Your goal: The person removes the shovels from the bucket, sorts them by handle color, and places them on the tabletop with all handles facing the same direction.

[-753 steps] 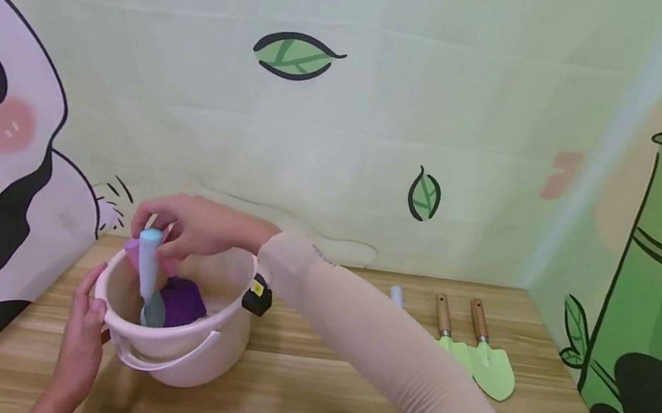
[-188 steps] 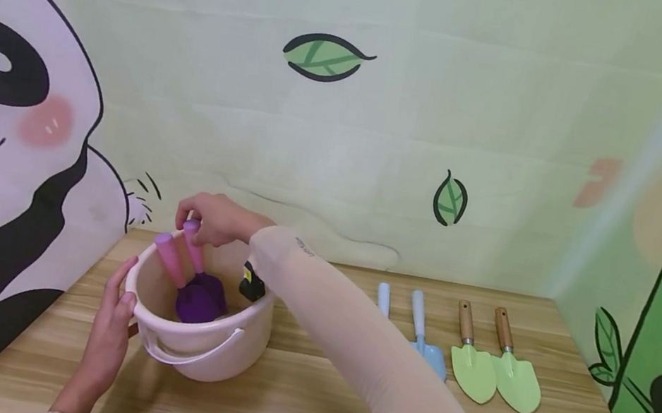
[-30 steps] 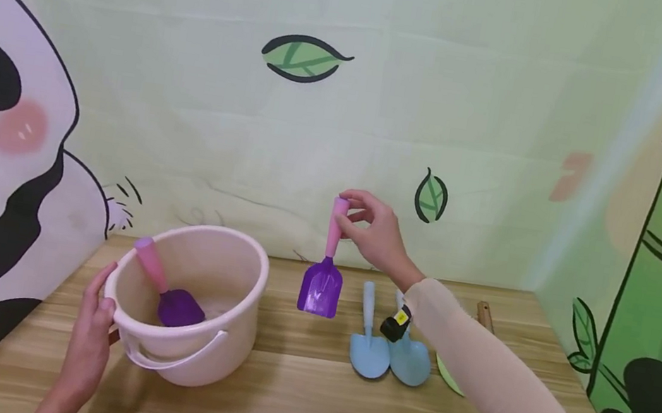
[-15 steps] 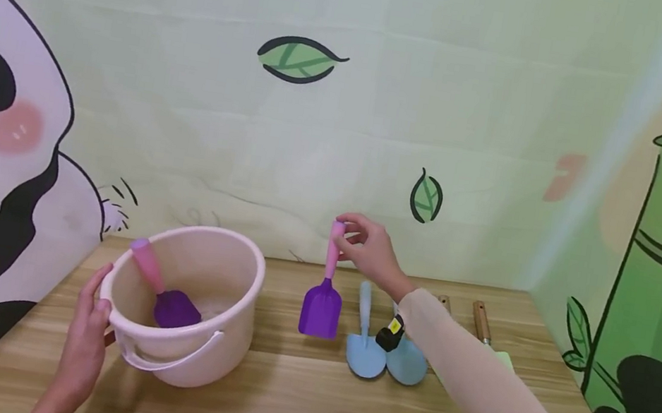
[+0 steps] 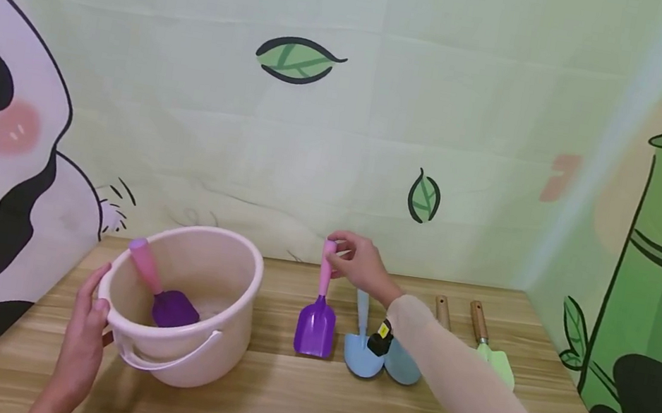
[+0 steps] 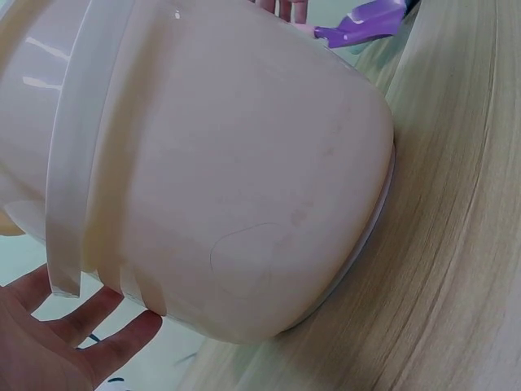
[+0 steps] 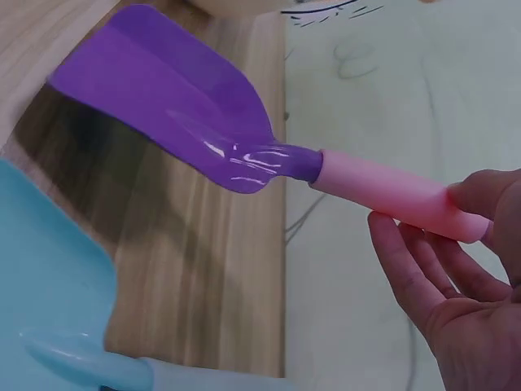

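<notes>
My left hand grips the rim of a pale pink bucket at the left of the table. In the left wrist view its fingers press against the outside below the rim. Inside the bucket leans one purple toy shovel, its pink handle against the rim. My right hand pinches the pink handle of a second purple shovel near its top end. That shovel hangs blade down, right of the bucket; the right wrist view shows its blade close over the wood, casting a shadow.
Two light blue shovels lie just right of the held one, partly under my right arm. Two green trowels with wooden handles lie farther right, also partly covered. A cartoon-printed wall cloth rises behind the wooden table.
Earlier a blue shovel was lifted from the bucket, and both blue ones now lie on the table. Over the last second my right hand has lowered the purple shovel toward the table. The left hand stays put.
</notes>
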`<move>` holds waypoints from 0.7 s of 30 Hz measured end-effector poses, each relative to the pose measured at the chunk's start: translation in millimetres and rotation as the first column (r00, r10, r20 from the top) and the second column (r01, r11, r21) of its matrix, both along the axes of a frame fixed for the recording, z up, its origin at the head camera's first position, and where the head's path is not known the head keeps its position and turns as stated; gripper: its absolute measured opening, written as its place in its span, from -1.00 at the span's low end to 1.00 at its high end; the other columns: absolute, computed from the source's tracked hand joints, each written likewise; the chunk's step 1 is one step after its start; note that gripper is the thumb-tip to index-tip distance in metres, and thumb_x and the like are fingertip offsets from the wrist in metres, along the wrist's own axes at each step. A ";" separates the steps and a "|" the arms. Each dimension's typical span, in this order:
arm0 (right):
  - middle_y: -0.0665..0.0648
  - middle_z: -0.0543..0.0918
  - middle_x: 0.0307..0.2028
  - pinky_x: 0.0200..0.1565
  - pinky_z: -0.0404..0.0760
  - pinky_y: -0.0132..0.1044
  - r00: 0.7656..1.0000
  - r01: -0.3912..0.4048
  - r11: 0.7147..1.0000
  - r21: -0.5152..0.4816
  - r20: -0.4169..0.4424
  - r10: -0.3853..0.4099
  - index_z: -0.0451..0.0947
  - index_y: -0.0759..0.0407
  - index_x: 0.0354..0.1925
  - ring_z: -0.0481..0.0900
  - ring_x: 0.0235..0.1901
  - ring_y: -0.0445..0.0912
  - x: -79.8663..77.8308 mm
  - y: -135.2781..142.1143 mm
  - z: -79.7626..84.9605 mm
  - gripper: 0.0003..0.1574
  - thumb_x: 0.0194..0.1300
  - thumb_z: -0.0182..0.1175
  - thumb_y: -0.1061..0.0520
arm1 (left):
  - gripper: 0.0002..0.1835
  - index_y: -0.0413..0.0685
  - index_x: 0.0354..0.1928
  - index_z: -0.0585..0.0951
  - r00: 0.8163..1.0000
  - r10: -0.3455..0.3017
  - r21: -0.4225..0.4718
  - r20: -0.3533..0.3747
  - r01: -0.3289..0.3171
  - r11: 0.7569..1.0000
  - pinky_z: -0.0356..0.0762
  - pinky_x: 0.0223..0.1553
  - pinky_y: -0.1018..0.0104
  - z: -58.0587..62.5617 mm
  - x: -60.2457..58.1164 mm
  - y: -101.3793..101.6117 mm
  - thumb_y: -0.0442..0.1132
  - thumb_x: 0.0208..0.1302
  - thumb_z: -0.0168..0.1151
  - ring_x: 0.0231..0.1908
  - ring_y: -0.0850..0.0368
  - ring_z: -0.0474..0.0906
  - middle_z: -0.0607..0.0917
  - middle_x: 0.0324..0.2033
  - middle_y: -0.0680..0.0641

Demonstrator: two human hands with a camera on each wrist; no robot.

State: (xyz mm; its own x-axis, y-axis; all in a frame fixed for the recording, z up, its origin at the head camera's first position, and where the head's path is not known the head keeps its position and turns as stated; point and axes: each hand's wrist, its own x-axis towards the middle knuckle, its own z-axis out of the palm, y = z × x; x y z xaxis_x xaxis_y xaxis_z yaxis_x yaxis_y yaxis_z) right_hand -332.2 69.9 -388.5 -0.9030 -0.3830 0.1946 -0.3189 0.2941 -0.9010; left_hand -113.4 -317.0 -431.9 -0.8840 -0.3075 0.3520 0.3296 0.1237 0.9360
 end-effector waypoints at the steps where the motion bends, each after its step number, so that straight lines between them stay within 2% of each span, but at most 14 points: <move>1: 0.29 0.65 -0.04 -0.28 0.74 -0.17 1.000 -0.004 1.000 0.002 0.007 0.004 0.49 0.29 0.30 0.71 -0.20 0.05 -0.8 -0.3 -2.3 -0.50 0.43 0.25 0.27 | -0.40 0.24 0.62 0.12 1.000 0.001 -0.002 0.002 -0.001 1.000 0.54 -0.14 0.51 -0.1 0.1 -0.2 -0.06 0.60 -0.25 0.12 0.17 0.42 0.21 0.44 0.05; 9: 0.33 0.63 -0.03 -0.15 0.72 0.06 0.996 -0.024 0.999 -0.028 0.080 0.026 0.46 0.32 0.32 0.71 -0.18 0.09 -8.4 -1.0 -16.4 -0.47 0.44 0.25 0.29 | -0.40 0.25 0.62 0.11 1.000 0.004 -0.019 0.016 -0.004 1.000 0.54 -0.14 0.53 -0.3 0.0 -1.2 -0.06 0.60 -0.26 0.11 0.18 0.43 0.19 0.46 0.03; 15: 0.35 0.61 -0.05 -0.16 0.73 0.03 0.994 -0.020 0.999 -0.027 0.107 0.023 0.46 0.36 0.30 0.71 -0.19 0.09 -6.9 -3.9 -21.3 -0.49 0.44 0.24 0.31 | -0.40 0.25 0.62 0.11 1.000 0.007 -0.028 0.019 -0.006 1.000 0.54 -0.14 0.52 0.5 -0.3 -1.4 -0.06 0.60 -0.27 0.12 0.18 0.43 0.19 0.46 0.04; 21: 0.37 0.57 -0.03 -0.10 0.71 0.10 0.982 0.008 1.000 -0.014 0.188 -0.006 0.45 0.35 0.28 0.72 -0.23 0.11 -9.4 -5.6 -24.4 -0.52 0.44 0.22 0.31 | -0.40 0.25 0.62 0.11 1.000 0.014 -0.021 0.021 -0.013 1.000 0.53 -0.15 0.52 -0.1 -0.3 -1.4 -0.05 0.60 -0.26 0.11 0.20 0.42 0.22 0.43 0.05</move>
State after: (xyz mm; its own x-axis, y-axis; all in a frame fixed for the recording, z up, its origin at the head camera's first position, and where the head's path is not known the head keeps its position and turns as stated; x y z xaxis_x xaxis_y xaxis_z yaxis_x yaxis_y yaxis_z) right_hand -341.6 64.3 -412.8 -0.9266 -0.3750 0.0271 -0.1419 0.2821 -0.9488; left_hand -113.7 -318.4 -432.0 -0.8872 -0.3122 0.3397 0.3078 0.1480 0.9399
